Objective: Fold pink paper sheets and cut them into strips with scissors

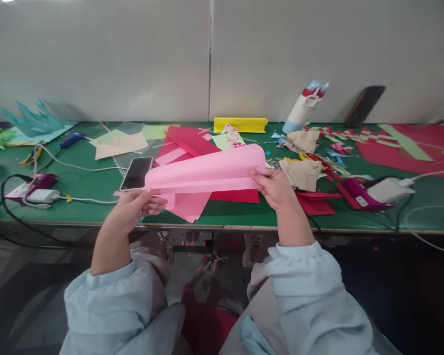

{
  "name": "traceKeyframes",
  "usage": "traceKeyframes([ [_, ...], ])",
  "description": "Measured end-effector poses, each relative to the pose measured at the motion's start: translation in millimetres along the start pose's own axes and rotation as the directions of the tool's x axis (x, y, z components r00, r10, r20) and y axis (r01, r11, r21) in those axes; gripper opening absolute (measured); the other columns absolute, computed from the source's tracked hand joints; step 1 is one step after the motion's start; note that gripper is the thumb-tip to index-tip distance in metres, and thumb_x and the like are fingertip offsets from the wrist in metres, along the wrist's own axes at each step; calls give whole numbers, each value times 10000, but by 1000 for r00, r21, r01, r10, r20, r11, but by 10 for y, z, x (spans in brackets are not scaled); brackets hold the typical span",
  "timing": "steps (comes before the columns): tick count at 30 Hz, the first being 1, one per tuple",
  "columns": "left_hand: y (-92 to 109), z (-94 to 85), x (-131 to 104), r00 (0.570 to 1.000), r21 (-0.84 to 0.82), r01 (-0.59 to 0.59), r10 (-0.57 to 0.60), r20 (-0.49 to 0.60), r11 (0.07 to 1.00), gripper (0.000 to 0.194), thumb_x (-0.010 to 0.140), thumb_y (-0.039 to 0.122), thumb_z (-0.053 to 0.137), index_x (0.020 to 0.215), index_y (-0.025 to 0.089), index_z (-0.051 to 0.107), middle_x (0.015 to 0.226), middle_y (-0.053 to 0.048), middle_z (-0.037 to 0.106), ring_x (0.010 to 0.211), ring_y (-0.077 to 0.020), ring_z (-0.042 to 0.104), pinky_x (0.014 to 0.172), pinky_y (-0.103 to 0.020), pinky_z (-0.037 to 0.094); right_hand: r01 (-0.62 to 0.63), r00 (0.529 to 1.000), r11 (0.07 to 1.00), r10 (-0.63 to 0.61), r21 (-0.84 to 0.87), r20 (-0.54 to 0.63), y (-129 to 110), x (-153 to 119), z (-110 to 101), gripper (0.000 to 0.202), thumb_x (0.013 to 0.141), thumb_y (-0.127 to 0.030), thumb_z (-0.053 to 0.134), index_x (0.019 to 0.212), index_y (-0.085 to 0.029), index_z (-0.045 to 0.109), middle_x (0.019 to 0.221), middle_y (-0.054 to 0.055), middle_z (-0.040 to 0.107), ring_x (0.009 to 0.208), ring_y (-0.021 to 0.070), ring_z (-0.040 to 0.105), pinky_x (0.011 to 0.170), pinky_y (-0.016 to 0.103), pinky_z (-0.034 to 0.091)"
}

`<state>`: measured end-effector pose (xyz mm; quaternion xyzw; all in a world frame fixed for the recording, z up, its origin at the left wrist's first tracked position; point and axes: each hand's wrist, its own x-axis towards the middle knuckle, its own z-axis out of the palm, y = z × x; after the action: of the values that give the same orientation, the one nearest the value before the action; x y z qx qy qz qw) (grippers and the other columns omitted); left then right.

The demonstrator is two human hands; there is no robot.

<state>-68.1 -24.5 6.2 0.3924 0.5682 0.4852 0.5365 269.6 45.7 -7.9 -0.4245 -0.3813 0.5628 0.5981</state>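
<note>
The left hand [135, 207] and right hand [276, 187] pinch opposite ends of a curling pink paper sheet [207, 170] above the green surface [92, 180], fingers closed on its edges, seemingly to keep it stretched.

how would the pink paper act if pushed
The pink paper would probably bend easily, as it curves between the left hand and the right hand. It looks light, being a thin sheet, and might crease near the fold along its lower edge.
</note>
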Motion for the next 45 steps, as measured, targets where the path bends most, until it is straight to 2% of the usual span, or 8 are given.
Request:
traceKeyframes([
  [8, -10, 63, -1, 997, -59, -61, 58, -44, 996, 273, 714, 356, 744, 765, 92, 698, 817, -173, 752, 678, -199, 721, 582, -242, 568, 20, 1000, 999, -20, -50, -12, -19, 2, -84, 298, 433, -302, 905, 633, -193, 712, 577, -30, 667, 497, 111, 589, 477, 243, 511],
  [15, -21, 105, 4, 994, -79, -61, 53, -97, 995, 303, 611, 330, 821, 746, 93, 687, 707, -125, 740, 686, -211, 726, 575, -243, 568, -6, 1000, 998, 5, -59, -23, -70, -33, -98, 328, 390, -304, 912, 622, -200, 704, 559, -31, 651, 474, 106, 566, 437, 236, 491],
  [21, -18, 114, -3, 994, 4, -51, 51, -94, 999, 345, 586, 381, 830, 734, 101, 694, 677, -121, 724, 620, -182, 697, 590, -251, 565, -33, 999, 990, 29, -136, -32, -73, -27, -169, 340, 398, -326, 906, 626, -198, 689, 542, -32, 626, 432, 91, 508, 364, 214, 383],
  [27, -90, 32, -24, 998, 274, 12, 4, -59, 962, 391, 578, 496, 800, 588, 131, 659, 488, -44, 600, 390, -100, 501, 387, -199, 405, -144, 987, 905, 160, -401, 7, -83, -41, -335, 308, 469, -372, 864, 664, -185, 716, 557, -16, 636, 446, 84, 466, 414, 225, 359],
  [31, -130, -1, -49, 995, 567, 67, -13, -98, 821, 395, 618, 547, 741, 547, 167, 662, 416, -1, 520, 344, -94, 413, 360, -208, 279, -129, 989, 771, 145, -623, -27, -45, -74, -410, 295, 489, -364, 858, 619, -159, 690, 448, -33, 554, 418, 76, 426, 429, 223, 304],
  [38, -111, -28, -49, 992, 900, 105, 15, -123, 423, 413, 680, 588, 629, 506, 215, 654, 421, -12, 522, 391, -153, 413, 445, -274, 249, -41, 998, 329, 52, -943, -25, -11, -138, -399, 208, 592, -373, 779, 668, -196, 700, 651, 21, 690, 584, 156, 594, 532, 259, 379],
  [42, -133, -64, -36, 993, 955, 113, -8, -116, 273, 496, 734, 659, 503, 558, 216, 642, 490, -36, 554, 474, -189, 478, 486, -288, 276, -39, 998, 211, -32, -977, -47, -73, -204, -345, 156, 599, -312, 783, 652, -210, 677, 666, 17, 696, 606, 169, 605, 553, 271, 377],
  [45, -138, -71, -42, 993, 969, 120, -39, -114, 215, 522, 750, 680, 455, 582, 213, 616, 523, -37, 555, 511, -188, 493, 505, -286, 283, 32, 997, 222, -79, -975, 15, -96, -272, -300, 100, 647, -272, 750, 673, -206, 681, 662, 9, 691, 620, 162, 607, 578, 269, 389],
])
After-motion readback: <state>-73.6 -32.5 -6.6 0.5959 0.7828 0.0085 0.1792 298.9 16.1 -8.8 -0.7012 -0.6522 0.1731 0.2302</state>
